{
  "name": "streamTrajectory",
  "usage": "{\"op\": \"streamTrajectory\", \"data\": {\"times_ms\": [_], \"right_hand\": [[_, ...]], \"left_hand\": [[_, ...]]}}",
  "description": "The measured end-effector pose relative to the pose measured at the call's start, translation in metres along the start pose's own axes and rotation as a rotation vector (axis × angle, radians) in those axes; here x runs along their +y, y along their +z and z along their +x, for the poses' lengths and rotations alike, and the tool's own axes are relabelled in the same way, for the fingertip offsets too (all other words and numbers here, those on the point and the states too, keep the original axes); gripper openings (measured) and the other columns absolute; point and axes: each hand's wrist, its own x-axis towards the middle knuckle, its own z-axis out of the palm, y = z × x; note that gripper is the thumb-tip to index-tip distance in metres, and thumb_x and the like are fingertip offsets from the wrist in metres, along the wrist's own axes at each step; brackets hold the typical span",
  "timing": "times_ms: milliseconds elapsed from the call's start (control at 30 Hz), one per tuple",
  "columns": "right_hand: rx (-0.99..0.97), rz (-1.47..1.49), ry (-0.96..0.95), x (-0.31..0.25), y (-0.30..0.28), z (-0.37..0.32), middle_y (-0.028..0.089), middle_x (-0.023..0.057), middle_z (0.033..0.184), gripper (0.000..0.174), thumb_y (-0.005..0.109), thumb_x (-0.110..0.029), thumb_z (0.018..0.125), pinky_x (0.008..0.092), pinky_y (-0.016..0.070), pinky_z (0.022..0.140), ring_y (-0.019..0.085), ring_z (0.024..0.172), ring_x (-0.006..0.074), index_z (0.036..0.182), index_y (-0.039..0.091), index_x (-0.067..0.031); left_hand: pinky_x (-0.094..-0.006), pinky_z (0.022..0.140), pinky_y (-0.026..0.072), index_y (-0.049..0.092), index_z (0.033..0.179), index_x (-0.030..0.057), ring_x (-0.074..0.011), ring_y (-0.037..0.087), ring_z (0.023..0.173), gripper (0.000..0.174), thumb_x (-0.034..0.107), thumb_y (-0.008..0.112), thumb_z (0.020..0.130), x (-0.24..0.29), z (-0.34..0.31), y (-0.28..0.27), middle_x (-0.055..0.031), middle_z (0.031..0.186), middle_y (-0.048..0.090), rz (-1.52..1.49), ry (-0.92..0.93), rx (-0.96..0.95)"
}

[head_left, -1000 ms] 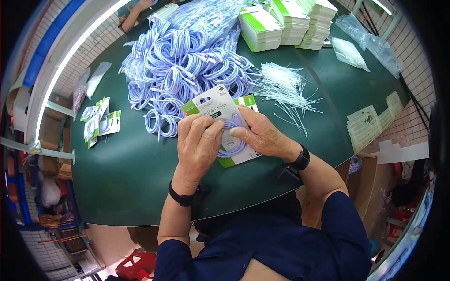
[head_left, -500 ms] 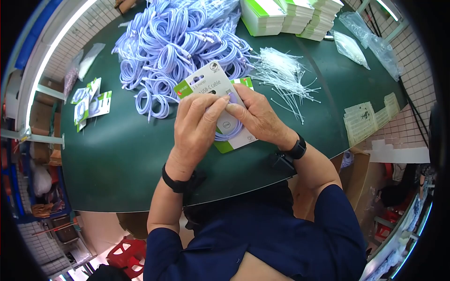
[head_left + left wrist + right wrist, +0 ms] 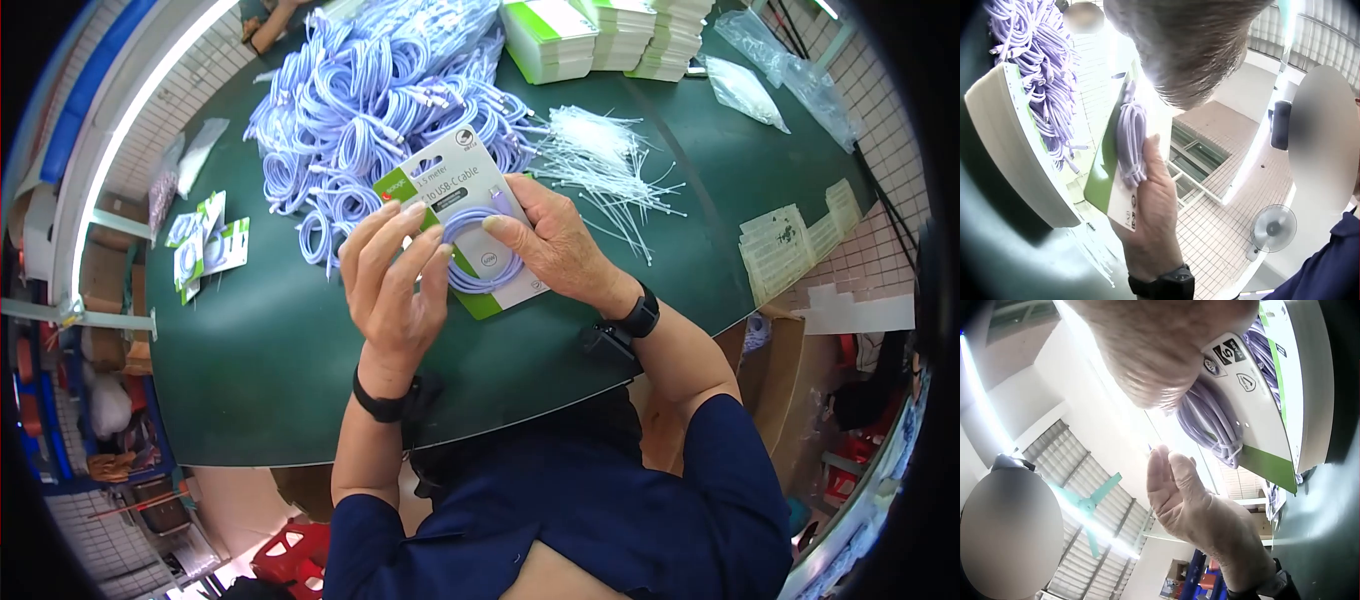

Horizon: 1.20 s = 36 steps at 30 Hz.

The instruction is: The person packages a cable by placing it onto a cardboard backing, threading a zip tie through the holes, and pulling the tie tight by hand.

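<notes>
My right hand (image 3: 560, 245) grips the right edge of a green-and-white cable card (image 3: 455, 172), thumb on its front. A coiled lilac USB-C cable (image 3: 470, 282) lies against the card. My left hand (image 3: 395, 290) is off the card's left side, fingers loosely bent and holding nothing. The right wrist view shows the left hand (image 3: 1191, 494) apart from the coil (image 3: 1210, 422), fingers extended. Beneath the held card stands a thick stack of cards (image 3: 1019, 147), seen in the left wrist view.
A large heap of coiled lilac cables (image 3: 370, 120) covers the back of the green table (image 3: 280, 380). White cable ties (image 3: 600, 160) lie right of it. Stacked cards (image 3: 550, 45) stand at the back. Several carded cables (image 3: 208, 245) lie at left, printed sheets (image 3: 790, 245) at right.
The left hand has let go of the cable and card and drawn back to the left, uncovering the coil. The right hand keeps its grip on the card.
</notes>
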Motion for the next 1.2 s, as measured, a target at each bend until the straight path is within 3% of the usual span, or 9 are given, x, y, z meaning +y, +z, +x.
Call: {"op": "streamTrajectory", "data": {"times_ms": [67, 267, 433, 533, 700, 833, 967, 1067, 1200], "right_hand": [[-0.01, 0.055, 0.07, -0.001, -0.006, 0.0, 0.073, 0.0108, 0.115, 0.041, 0.068, -0.025, 0.107, 0.0317, 0.056, 0.089, 0.068, 0.101, 0.0152, 0.137, 0.061, 0.0022], [0.009, 0.024, 0.02, -0.002, -0.007, -0.001, 0.073, 0.0111, 0.116, 0.042, 0.068, -0.026, 0.107, 0.0313, 0.056, 0.089, 0.067, 0.102, 0.0136, 0.137, 0.06, 0.0026], [0.086, 0.119, 0.033, 0.002, 0.001, -0.005, 0.074, 0.0112, 0.11, 0.039, 0.069, -0.022, 0.106, 0.0311, 0.0571, 0.087, 0.069, 0.099, 0.0139, 0.134, 0.062, 0.0028], [0.122, 0.185, 0.042, 0.001, 0.002, -0.006, 0.075, 0.0107, 0.108, 0.037, 0.07, -0.021, 0.105, 0.0306, 0.0576, 0.085, 0.069, 0.097, 0.0133, 0.132, 0.064, 0.0029], [0.121, 0.261, 0.08, -0.003, 0.003, -0.007, 0.076, 0.0085, 0.11, 0.036, 0.07, -0.02, 0.106, 0.0284, 0.0575, 0.083, 0.068, 0.097, 0.0099, 0.132, 0.064, 0.0033], [0.122, 0.257, 0.075, -0.003, 0.002, -0.003, 0.075, 0.0077, 0.108, 0.034, 0.069, -0.021, 0.106, 0.0278, 0.0573, 0.082, 0.067, 0.095, 0.0087, 0.13, 0.063, 0.003], [0.135, 0.299, 0.104, 0.0, 0.0, -0.002, 0.074, 0.0066, 0.107, 0.032, 0.067, -0.023, 0.108, 0.0268, 0.0563, 0.08, 0.065, 0.094, 0.0074, 0.127, 0.062, 0.0023], [0.155, 0.336, 0.128, 0.003, -0.005, -0.001, 0.072, 0.0064, 0.11, 0.032, 0.063, -0.023, 0.109, 0.026, 0.0552, 0.083, 0.064, 0.096, 0.007, 0.129, 0.061, 0.0019], [0.166, 0.393, 0.152, 0.01, -0.006, 0.001, 0.071, 0.0066, 0.118, 0.033, 0.057, -0.022, 0.112, 0.0251, 0.0537, 0.09, 0.063, 0.102, 0.0072, 0.134, 0.058, 0.002]], "left_hand": [[-0.0394, 0.09, 0.0571, 0.074, 0.107, 0.0039, -0.0296, 0.069, 0.105, 0.026, -0.005, 0.081, 0.084, 0.002, 0.002, -0.003, -0.0106, 0.115, 0.074, -0.031, 0.023, -0.017], [-0.0397, 0.089, 0.0557, 0.075, 0.112, 0.0028, -0.0307, 0.068, 0.103, 0.036, -0.008, 0.081, 0.078, 0.016, 0.022, -0.002, -0.0122, 0.114, 0.072, -0.054, -0.027, -0.193], [-0.041, 0.084, 0.0551, 0.076, 0.114, 0.002, -0.0305, 0.067, 0.096, 0.041, -0.01, 0.08, 0.075, 0.015, 0.011, 0.009, -0.0108, 0.105, 0.07, -0.001, -0.131, -0.179], [-0.0415, 0.081, 0.0541, 0.076, 0.115, 0.0015, -0.0292, 0.065, 0.093, 0.041, -0.009, 0.079, 0.075, 0.015, 0.005, 0.019, -0.0091, 0.098, 0.067, 0.011, -0.036, -0.068], [-0.0406, 0.083, 0.0531, 0.075, 0.119, 0.0023, -0.0287, 0.064, 0.093, 0.044, -0.009, 0.078, 0.076, 0.005, 0.002, 0.014, -0.0093, 0.096, 0.066, -0.094, 0.037, -0.083], [-0.0406, 0.09, 0.0513, 0.075, 0.122, 0.005, -0.0294, 0.064, 0.097, 0.047, -0.005, 0.08, 0.076, 0.01, 0.01, 0.013, -0.009, 0.1, 0.066, -0.052, -0.101, -0.156], [-0.0441, 0.095, 0.0494, 0.075, 0.122, 0.0065, -0.0301, 0.062, 0.107, 0.046, 0.004, 0.086, 0.077, 0.02, 0.008, 0.01, -0.0071, 0.109, 0.068, 0.009, -0.12, -0.052], [-0.0437, 0.097, 0.0457, 0.074, 0.124, 0.0111, -0.0289, 0.059, 0.112, 0.055, 0.017, 0.089, 0.072, 0.026, -0.001, 0.002, -0.0042, 0.109, 0.065, -0.062, -0.013, -0.251], [-0.045, 0.098, 0.0434, 0.073, 0.124, 0.0142, -0.0276, 0.058, 0.112, 0.057, 0.026, 0.092, 0.072, 0.038, -0.015, 0.011, -0.0027, 0.108, 0.065, 0.018, -0.03, -0.32]]}}
